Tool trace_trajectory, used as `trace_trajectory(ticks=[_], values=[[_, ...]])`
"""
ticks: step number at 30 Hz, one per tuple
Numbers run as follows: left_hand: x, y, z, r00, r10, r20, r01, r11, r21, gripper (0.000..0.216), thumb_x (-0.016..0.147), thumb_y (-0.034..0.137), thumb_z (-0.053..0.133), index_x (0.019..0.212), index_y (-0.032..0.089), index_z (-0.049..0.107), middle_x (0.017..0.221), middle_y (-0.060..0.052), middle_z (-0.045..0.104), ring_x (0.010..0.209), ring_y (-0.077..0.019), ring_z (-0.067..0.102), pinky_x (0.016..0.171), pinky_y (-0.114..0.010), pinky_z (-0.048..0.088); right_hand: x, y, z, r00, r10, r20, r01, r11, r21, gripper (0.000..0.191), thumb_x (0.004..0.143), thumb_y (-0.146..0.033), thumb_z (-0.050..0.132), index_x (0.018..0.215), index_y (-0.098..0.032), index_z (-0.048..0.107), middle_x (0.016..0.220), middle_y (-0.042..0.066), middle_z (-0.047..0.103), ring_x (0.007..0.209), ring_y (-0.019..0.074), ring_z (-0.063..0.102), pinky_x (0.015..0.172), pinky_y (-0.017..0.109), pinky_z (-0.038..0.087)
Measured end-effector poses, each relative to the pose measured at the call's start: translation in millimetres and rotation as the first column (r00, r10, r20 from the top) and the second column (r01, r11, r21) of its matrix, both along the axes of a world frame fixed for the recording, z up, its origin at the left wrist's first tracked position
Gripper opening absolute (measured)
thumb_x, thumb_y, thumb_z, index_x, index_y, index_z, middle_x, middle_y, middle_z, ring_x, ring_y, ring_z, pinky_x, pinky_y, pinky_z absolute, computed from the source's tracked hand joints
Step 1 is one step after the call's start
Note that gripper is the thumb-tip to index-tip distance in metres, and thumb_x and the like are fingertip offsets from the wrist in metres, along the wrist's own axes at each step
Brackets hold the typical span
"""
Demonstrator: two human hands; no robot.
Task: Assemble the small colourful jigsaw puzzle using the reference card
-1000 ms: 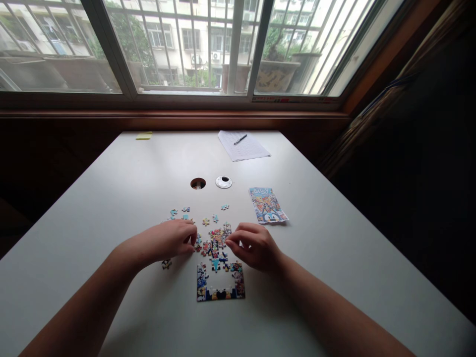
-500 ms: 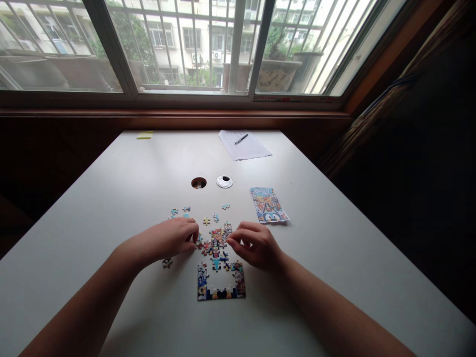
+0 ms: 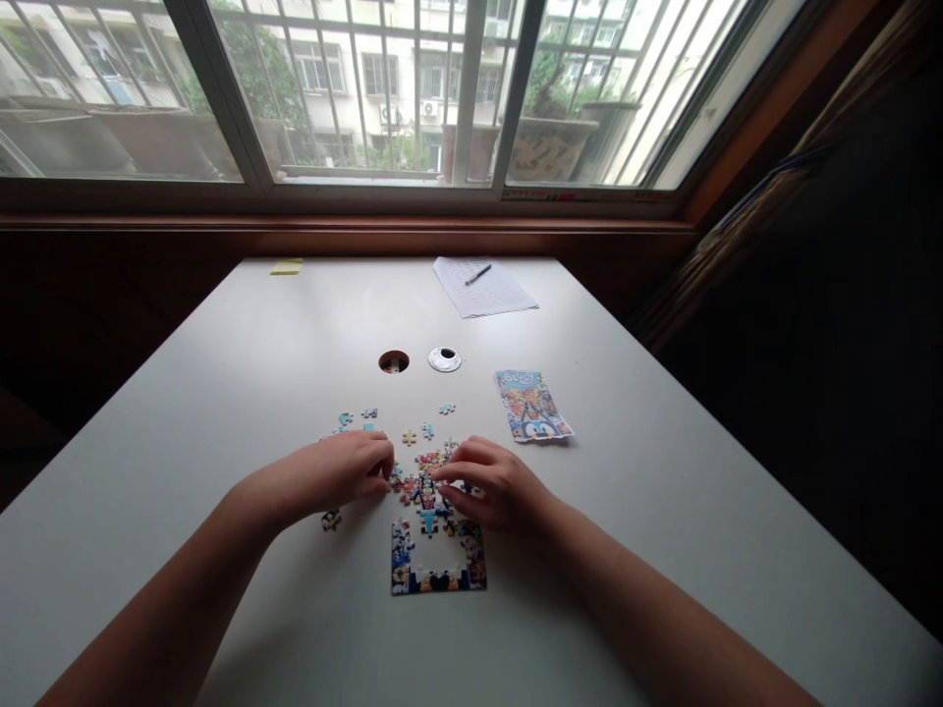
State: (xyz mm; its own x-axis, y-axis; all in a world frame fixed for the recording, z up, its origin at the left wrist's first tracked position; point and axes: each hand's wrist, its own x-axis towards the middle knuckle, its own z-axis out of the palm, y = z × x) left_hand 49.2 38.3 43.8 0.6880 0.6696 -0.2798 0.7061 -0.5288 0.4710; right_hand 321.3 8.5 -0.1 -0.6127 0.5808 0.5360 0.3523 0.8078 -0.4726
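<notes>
Left of a joined cluster of jigsaw pieces [image 3: 428,491], my left hand [image 3: 358,466] is closed, its fingers curled toward the thumb. What lies between those fingertips, if anything, is hidden. My right hand [image 3: 497,483] reaches over the cluster's right side, thumb and fingers apart, covering some pieces. I see nothing held in it. Just below is the partly joined puzzle border [image 3: 440,583], with a bottom edge, two sides and bare table inside. Loose jigsaw pieces [image 3: 409,438] are scattered above the hands. A dark piece [image 3: 331,519] sits under my left wrist.
The printed picture card [image 3: 531,405] lies to the right on the white table [image 3: 295,628]. Farther back are a round hole [image 3: 394,362], a silver grommet [image 3: 445,360], written paper [image 3: 490,293] with a pen [image 3: 478,275], and a yellow sticky note [image 3: 287,267]. A barred window stands behind.
My right hand has moved slightly left over the cluster, and its thumb and fingers have spread. My left hand has stayed nearly still.
</notes>
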Motion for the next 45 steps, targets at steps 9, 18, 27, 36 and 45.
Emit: trace_trajectory(ticks=[9, 18, 27, 36, 45], values=[[-0.3, 0.6, -2.1, 1.000, 0.011, -0.005, -0.011, 1.000, -0.012, 0.007, 0.087, 0.024, 0.058, 0.090, 0.022, 0.063, 0.096, -0.003, 0.065, 0.089, -0.0199, 0.059, 0.073, -0.030, 0.044, -2.3, -3.9, 1.0, 0.968, 0.004, 0.250, -0.015, 0.999, 0.044, 0.030, 0.094, -0.034, 0.064, 0.123, -0.029, 0.069, 0.110, 0.008, 0.065, 0.092, 0.0204, 0.052, 0.088, 0.039, 0.049], [0.1, 0.7, -2.0, 1.000, 0.002, -0.006, -0.002, 1.000, -0.013, 0.006, 0.087, 0.023, 0.057, 0.089, 0.022, 0.062, 0.096, -0.003, 0.065, 0.091, -0.0200, 0.059, 0.074, -0.030, 0.043, -5.9, -7.3, 1.0, 0.937, -0.046, 0.346, 0.007, 0.993, 0.115, 0.033, 0.095, -0.039, 0.063, 0.127, -0.035, 0.068, 0.114, 0.007, 0.064, 0.093, 0.0219, 0.049, 0.086, 0.039, 0.046], [2.0, -1.0, -1.6, 1.000, -0.002, -0.005, 0.002, 1.000, -0.012, 0.006, 0.086, 0.022, 0.057, 0.089, 0.022, 0.062, 0.096, -0.003, 0.065, 0.087, -0.0191, 0.060, 0.072, -0.030, 0.043, -6.4, -8.2, 3.9, 0.920, -0.029, 0.391, 0.003, 0.998, 0.067, 0.035, 0.098, -0.040, 0.057, 0.131, -0.035, 0.065, 0.116, 0.007, 0.063, 0.097, 0.0217, 0.049, 0.089, 0.038, 0.046], [2.0, -1.0, -1.0, 1.000, -0.011, 0.011, 0.011, 1.000, -0.005, 0.006, 0.088, 0.024, 0.057, 0.090, 0.021, 0.063, 0.096, -0.004, 0.065, 0.087, -0.0191, 0.059, 0.073, -0.029, 0.043, -6.6, -7.4, 2.0, 0.932, -0.021, 0.361, -0.013, 0.996, 0.091, 0.032, 0.098, -0.039, 0.057, 0.128, -0.031, 0.066, 0.114, 0.008, 0.064, 0.097, 0.0214, 0.050, 0.089, 0.038, 0.047], [2.0, -0.9, -1.4, 0.999, 0.009, -0.038, -0.007, 0.999, 0.032, 0.023, 0.097, 0.040, 0.054, 0.086, 0.020, 0.057, 0.089, -0.003, 0.064, 0.078, -0.0172, 0.056, 0.066, -0.029, 0.039, -7.5, -8.5, 0.6, 0.924, -0.045, 0.379, 0.006, 0.995, 0.104, 0.033, 0.100, -0.037, 0.054, 0.131, -0.032, 0.064, 0.115, 0.007, 0.064, 0.096, 0.0223, 0.048, 0.087, 0.039, 0.045]])
